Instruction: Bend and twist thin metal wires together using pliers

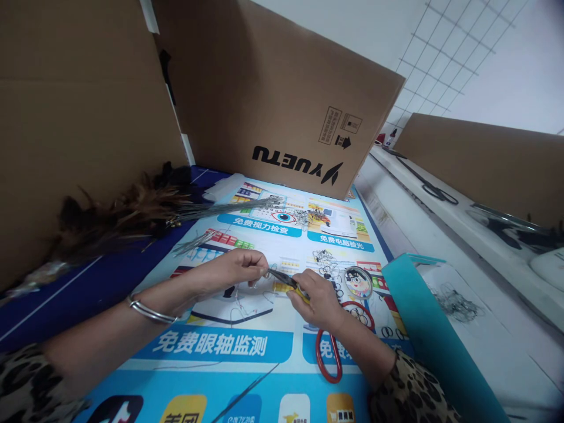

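My right hand (315, 296) is closed around the yellow handles of a pair of pliers (284, 277), whose dark jaws point left. The tips of the jaws meet the fingers of my left hand (247, 267). That hand is closed in a pinch on a thin wire (274, 285), which loops down below the jaws; its far end is hard to make out. Red-handled scissors (329, 358) lie under and beside my right wrist. Just beyond my right hand are a small round container (358, 282) and scattered dark wire rings (326, 262).
A bundle of straight wires (238, 205) and brown feathers (145, 205) lie at the left back. Cardboard panels (264, 88) stand behind and left. On the right are a teal box (432, 311) with a wire tangle (458, 304) beside it. Loose wires (247, 392) lie in front.
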The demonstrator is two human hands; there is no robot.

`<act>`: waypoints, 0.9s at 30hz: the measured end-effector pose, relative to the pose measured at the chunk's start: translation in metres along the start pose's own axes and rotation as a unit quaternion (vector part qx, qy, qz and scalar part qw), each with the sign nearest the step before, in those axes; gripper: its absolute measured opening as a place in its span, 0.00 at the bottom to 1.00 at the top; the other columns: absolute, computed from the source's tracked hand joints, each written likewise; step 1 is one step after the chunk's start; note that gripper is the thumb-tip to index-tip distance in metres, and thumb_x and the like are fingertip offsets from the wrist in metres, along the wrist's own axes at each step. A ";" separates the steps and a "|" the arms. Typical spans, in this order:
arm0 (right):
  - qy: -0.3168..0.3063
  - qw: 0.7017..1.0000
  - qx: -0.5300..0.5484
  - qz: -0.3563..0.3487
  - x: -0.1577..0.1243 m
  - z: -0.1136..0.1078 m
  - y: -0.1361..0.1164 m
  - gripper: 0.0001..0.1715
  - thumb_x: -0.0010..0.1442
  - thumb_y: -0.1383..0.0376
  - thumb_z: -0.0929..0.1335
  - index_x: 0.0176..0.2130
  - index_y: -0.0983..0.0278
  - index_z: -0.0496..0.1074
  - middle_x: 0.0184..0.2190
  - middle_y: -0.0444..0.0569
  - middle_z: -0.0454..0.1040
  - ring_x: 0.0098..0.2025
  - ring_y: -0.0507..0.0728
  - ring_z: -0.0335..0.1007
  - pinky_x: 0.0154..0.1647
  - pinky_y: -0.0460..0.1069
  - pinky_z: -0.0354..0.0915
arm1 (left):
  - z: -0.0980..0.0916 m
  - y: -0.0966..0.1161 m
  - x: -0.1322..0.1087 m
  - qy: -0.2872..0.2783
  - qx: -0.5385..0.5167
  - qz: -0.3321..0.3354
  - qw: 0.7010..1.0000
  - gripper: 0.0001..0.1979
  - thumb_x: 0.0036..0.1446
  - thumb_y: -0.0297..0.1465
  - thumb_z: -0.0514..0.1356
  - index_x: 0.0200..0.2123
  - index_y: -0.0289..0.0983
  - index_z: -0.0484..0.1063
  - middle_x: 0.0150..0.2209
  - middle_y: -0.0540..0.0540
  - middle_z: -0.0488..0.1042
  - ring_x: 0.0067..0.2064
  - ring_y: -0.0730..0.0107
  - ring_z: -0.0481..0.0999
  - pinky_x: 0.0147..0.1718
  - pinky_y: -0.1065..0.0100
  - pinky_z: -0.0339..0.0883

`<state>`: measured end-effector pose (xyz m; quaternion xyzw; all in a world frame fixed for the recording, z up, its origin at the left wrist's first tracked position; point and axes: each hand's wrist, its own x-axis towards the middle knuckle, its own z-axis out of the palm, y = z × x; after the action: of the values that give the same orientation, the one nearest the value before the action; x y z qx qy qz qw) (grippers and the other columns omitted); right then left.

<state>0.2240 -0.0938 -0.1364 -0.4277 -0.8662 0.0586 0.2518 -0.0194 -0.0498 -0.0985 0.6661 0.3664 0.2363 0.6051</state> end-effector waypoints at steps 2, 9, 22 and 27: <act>0.011 1.000 0.008 0.004 0.000 0.000 0.002 0.17 0.61 0.58 0.63 0.46 0.64 0.66 0.38 0.53 0.70 0.41 0.58 0.66 0.38 0.50 0.64 | 0.000 0.001 0.000 0.002 -0.007 0.000 1.000 0.07 0.55 0.32 0.57 0.28 0.35 0.67 0.23 0.53 0.63 0.26 0.74 0.60 0.25 0.73 0.52; 0.012 1.000 0.019 0.015 -0.001 0.001 0.003 0.18 0.60 0.58 0.64 0.47 0.64 0.66 0.39 0.53 0.70 0.42 0.58 0.66 0.39 0.50 0.65 | 0.001 -0.001 0.001 0.016 -0.030 -0.012 0.999 0.05 0.52 0.31 0.58 0.26 0.36 0.67 0.24 0.53 0.64 0.26 0.73 0.62 0.26 0.73 0.56; -0.011 1.000 0.028 0.010 0.000 -0.003 0.000 0.17 0.60 0.57 0.64 0.45 0.64 0.67 0.38 0.53 0.71 0.41 0.58 0.66 0.39 0.50 0.65 | 0.000 -0.002 0.001 0.013 -0.022 -0.015 1.000 0.08 0.53 0.34 0.59 0.27 0.36 0.68 0.24 0.53 0.65 0.26 0.73 0.61 0.25 0.73 0.53; -0.011 1.000 0.021 0.011 0.000 -0.003 -0.001 0.16 0.60 0.57 0.64 0.45 0.64 0.67 0.37 0.53 0.71 0.40 0.57 0.66 0.37 0.49 0.64 | 0.001 -0.003 0.001 0.022 -0.006 -0.016 1.000 0.08 0.52 0.35 0.59 0.27 0.36 0.68 0.24 0.53 0.64 0.26 0.73 0.61 0.25 0.73 0.53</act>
<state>0.2249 -0.0949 -0.1331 -0.4315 -0.8626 0.0844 0.2502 -0.0189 -0.0496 -0.1013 0.6510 0.3888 0.2440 0.6046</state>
